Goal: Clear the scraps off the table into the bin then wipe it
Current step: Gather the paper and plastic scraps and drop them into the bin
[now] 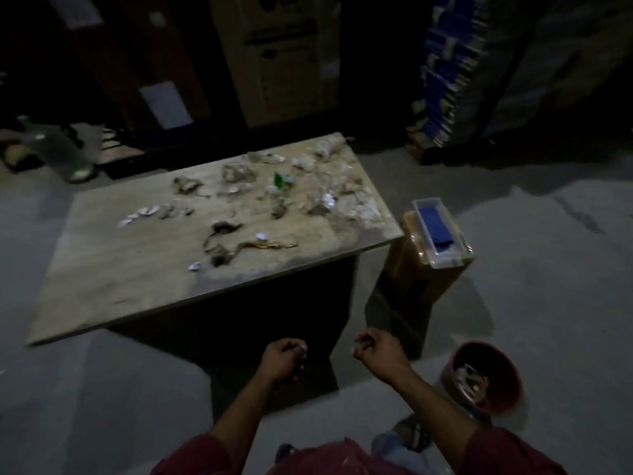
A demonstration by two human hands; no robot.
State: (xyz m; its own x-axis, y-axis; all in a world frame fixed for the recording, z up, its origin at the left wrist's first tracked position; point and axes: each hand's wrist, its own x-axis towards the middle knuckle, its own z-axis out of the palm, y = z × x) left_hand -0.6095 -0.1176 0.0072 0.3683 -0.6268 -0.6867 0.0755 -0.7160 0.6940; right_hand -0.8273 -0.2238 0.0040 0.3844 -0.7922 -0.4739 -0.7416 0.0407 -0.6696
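The table (113, 269) stands ahead of both my hands and to the left, with its near edge just beyond my knuckles. The scraps (239, 241) lie scattered across its far and right part, well ahead of my hands: dried peels, crumpled paper, a green bit. The bin (493, 402) sits on the floor just right of my right forearm, already holding some waste. A box (407, 275) with a clear tray (442, 258) on top stands ahead of my right hand, beside the table corner.

My left hand (282, 359) and right hand (376, 351) are both curled; whether they hold small bits, I cannot tell.

Risks, as I judge them:
- Scraps carried to the bin may drop on the floor, since the bin is low and apart from the table.
- Dim light may leave small pieces missed.
- Wiping before clearing would smear residue.
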